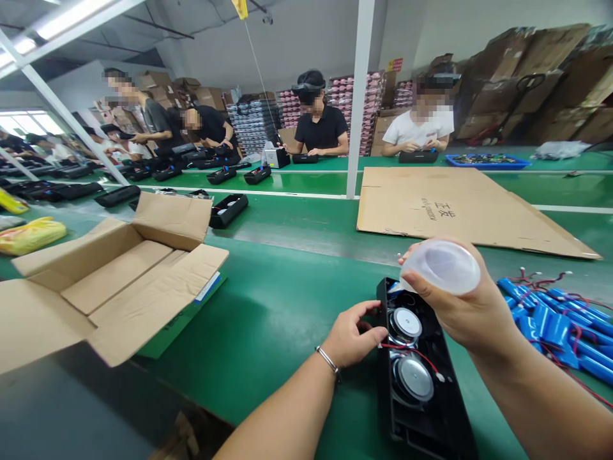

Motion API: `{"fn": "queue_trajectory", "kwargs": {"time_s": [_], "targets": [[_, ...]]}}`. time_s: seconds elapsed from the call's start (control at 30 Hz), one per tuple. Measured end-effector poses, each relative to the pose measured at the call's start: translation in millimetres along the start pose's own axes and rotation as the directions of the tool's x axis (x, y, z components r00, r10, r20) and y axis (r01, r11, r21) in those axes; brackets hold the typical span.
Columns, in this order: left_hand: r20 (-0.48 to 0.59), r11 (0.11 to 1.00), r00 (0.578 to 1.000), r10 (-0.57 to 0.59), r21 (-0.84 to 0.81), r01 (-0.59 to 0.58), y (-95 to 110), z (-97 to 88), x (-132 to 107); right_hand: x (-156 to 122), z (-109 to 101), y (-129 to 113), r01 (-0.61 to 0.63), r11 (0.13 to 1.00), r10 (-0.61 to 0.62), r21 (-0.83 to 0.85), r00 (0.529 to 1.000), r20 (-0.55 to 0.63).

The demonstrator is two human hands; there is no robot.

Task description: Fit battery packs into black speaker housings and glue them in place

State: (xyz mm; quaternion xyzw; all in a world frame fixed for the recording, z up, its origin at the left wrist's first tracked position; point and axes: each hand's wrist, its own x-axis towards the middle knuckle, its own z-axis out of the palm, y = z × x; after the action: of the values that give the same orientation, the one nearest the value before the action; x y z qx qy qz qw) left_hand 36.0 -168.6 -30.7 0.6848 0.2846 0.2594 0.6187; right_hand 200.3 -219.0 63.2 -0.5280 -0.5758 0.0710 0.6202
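A black speaker housing [447,409] lies open on the green bench, with two round silver speaker drivers in it. Red wires [419,351] with a white connector run across the drivers. My left hand [354,335] grips the housing's left rim, thumb on the inner side by the wires. Above the housing's far end, my right hand [472,306] is wrapped round a translucent white plastic bottle [443,265], its round base toward me. The bottle's other end is hidden, so I cannot tell whether it touches the housing.
Blue battery packs [560,322] with red leads are heaped at the right. An open carton [129,275] stands at the left. A flat cardboard sheet [460,207] lies beyond my hands. Co-workers sit across the bench near more black housings [228,211].
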Motion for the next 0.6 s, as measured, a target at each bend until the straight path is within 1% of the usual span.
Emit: {"fn": "queue_trajectory", "kwargs": {"time_s": [0.1,0.33,0.6], "targets": [[-0.007,1.000,1.000,0.005,0.006,-0.005,1.4,-0.6,-0.6,0.3,1.4,-3.4,-0.034,0.998,0.034,0.053,0.999,0.011],[-0.010,1.000,1.000,0.005,-0.001,-0.005,-0.2,0.4,-1.5,-0.1,2.8,-3.9,-0.016,0.995,0.011,0.097,0.999,0.052],[-0.003,1.000,1.000,0.006,-0.008,-0.006,-2.8,0.1,-0.6,0.7,2.4,-4.5,-0.019,0.998,0.016,0.058,0.998,0.059]]}}
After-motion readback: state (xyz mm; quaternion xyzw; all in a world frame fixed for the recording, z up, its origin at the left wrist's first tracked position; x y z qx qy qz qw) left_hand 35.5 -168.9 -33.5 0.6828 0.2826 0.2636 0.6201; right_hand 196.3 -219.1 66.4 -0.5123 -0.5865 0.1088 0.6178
